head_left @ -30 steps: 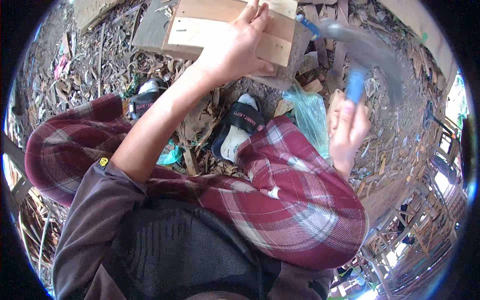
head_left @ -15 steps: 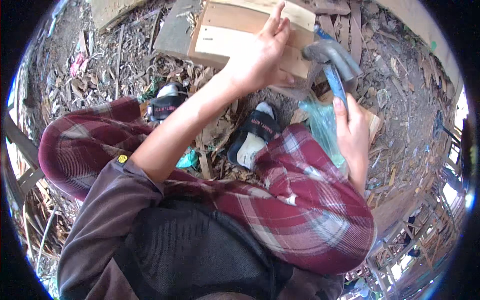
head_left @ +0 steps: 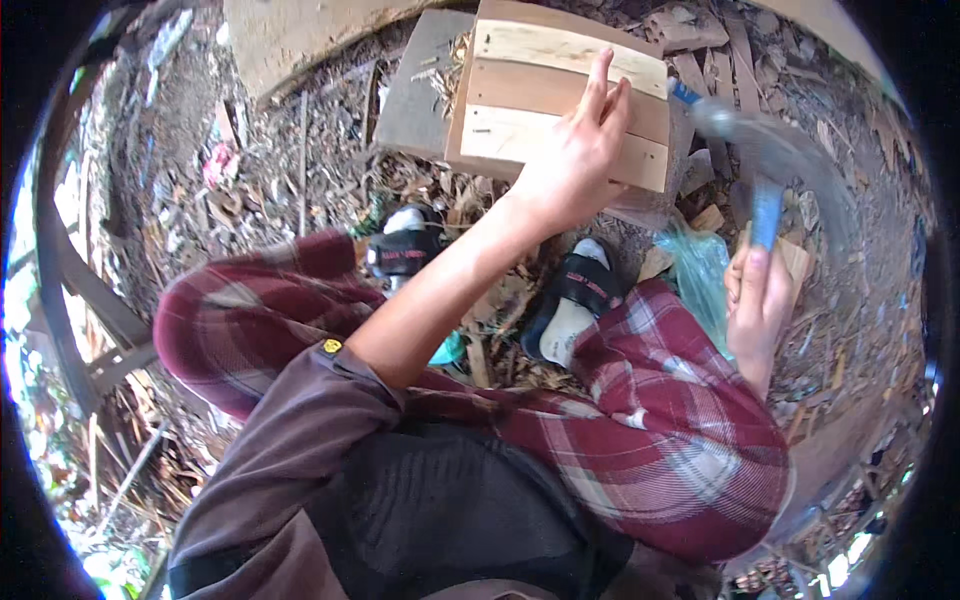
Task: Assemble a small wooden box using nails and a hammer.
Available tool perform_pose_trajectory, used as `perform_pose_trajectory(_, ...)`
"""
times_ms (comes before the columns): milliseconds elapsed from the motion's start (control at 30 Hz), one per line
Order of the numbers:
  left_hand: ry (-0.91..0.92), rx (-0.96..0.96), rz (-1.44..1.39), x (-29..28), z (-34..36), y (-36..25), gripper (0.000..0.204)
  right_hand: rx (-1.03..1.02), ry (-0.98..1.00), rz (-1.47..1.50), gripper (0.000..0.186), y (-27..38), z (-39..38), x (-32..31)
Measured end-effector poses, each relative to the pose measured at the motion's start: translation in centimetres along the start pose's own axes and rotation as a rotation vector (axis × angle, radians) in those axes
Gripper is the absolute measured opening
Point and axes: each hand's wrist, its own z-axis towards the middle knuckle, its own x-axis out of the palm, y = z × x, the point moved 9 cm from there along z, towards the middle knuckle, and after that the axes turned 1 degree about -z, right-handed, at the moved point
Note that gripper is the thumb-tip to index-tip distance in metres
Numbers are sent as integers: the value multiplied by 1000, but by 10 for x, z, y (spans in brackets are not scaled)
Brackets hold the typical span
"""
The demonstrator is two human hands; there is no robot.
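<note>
The wooden box (head_left: 545, 88) is resting on a grey board (head_left: 418, 98), which is probably giving it firm backing. The left hand (head_left: 578, 155) is lying across the box's near right side, grip unclenched and fingers outstretched, apparently steadying it. The right hand (head_left: 757, 290) is holding the hammer (head_left: 766, 214), grip wrapped around it, seemingly for control; the hammer's blurred head is hanging right of the box.

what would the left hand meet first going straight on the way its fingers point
Probably the far part of the slatted wooden piece beneath the left hand, though depth is unclear.
</note>
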Motion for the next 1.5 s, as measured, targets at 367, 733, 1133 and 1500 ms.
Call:
perform_pose_trajectory(367, -105, 352, 393, -15, 2, -37, 42, 162, -167, 840, 30, -47, -15, 1)
perform_pose_trajectory(733, -460, -34, -403, -182, 21, 29, 22, 255, -289, 738, 29, -133, -47, 37)
perform_pose_trajectory(1133, -552, 36, -398, -168, 0, -21, 20, 101, -241, 500, 28, -95, -40, 38)
perform_pose_trajectory(1500, -90, 304, 585, 1, -40, -28, 45, 306, -149, 912, 33, -99, -37, 69)
